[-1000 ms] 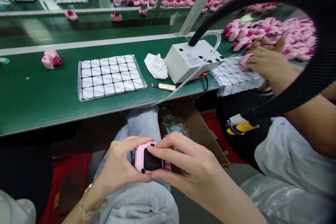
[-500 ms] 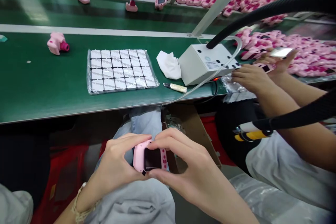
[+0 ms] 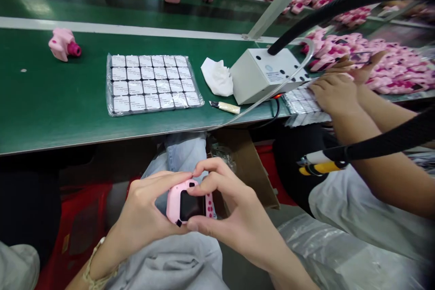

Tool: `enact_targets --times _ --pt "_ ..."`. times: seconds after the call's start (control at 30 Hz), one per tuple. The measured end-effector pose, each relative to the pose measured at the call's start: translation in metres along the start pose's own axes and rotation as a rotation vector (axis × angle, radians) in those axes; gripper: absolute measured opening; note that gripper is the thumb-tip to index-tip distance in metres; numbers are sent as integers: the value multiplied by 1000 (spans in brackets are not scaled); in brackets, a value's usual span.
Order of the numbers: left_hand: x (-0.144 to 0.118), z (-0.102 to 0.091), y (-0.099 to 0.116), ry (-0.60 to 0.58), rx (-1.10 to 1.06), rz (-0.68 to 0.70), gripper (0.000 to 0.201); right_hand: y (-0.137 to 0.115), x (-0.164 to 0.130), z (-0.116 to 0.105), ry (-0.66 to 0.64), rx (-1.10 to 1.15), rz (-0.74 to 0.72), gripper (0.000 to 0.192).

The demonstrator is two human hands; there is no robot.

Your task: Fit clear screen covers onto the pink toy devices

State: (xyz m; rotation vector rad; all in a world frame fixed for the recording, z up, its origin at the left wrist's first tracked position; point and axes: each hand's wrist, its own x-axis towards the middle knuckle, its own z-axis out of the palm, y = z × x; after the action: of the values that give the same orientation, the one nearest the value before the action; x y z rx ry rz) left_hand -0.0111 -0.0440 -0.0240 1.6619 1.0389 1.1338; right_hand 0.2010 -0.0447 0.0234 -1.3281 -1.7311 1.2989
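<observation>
1. The table (image 3: 50,113) stretches in front of me, flat and covered in smooth green matting with a pale edge strip.
2. A thick, ribbed black hose (image 3: 340,4) arcs down into a boxy white plastic unit (image 3: 261,74) on the table.
3. A clear, crinkly plastic tray (image 3: 152,84) lies flat on the table, filled with rows of small square white pieces.
4. A soft, crumpled white cloth (image 3: 217,77) sits between that tray and the white unit.
5. My left hand (image 3: 142,217) grips the left side of a small pink toy camera (image 3: 186,201) over my lap, below the table edge.
6. My right hand (image 3: 238,222) pinches the camera's right side, thumb under, fingers above.
7. The camera is rounded, glossy pink plastic with a dark rectangular screen facing me.
</observation>
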Motion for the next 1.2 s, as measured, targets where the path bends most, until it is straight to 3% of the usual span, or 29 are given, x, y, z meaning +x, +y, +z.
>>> enact_targets --times 0.17,0.27,0.37,0.47,0.53,0.6,0.67,0.73,0.8,0.9,1.0,1.07,1.1,1.2 --pt "0 0 -8 38 -6 -54 61 12 -6 7 10 30 -14 37" --pt "-9 5 -26 32 -75 -236 64 13 -5 14 -25 -186 -88 37" --pt "-19 12 -50 170 -187 -416 52 10 12 24 -122 -431 -151 40" --pt "-24 9 -65 398 -203 -438 50 4 55 16 -157 -586 -188 37" --pt "-23 0 -66 491 -196 -417 55 -2 100 -5 26 -714 -114 38" --pt "-20 -11 -60 531 -194 -400 59 -8 152 -34 258 -878 102 56" --pt "-16 -21 -49 535 -187 -382 62 -12 200 -62 336 -901 215 65" --pt "-12 -27 -36 542 -177 -343 64 -16 234 -82 368 -881 295 51" --pt "-9 -28 -24 560 -156 -292 62 -20 246 -91 402 -847 317 33" --pt "-5 -25 -14 573 -109 -259 59 -23 217 -84 438 -787 249 29" --pt "0 -19 -10 556 -77 -258 62 -14 149 -52 366 -608 69 34" --pt "6 -14 -7 505 -26 -201 60 -2 101 -21 269 -193 -210 32" --pt "8 -11 -6 467 16 -154 57 4 81 -5 222 -50 -268 31" --pt "12 -1 -2 386 158 15 50 18 46 33 206 280 -120 34"
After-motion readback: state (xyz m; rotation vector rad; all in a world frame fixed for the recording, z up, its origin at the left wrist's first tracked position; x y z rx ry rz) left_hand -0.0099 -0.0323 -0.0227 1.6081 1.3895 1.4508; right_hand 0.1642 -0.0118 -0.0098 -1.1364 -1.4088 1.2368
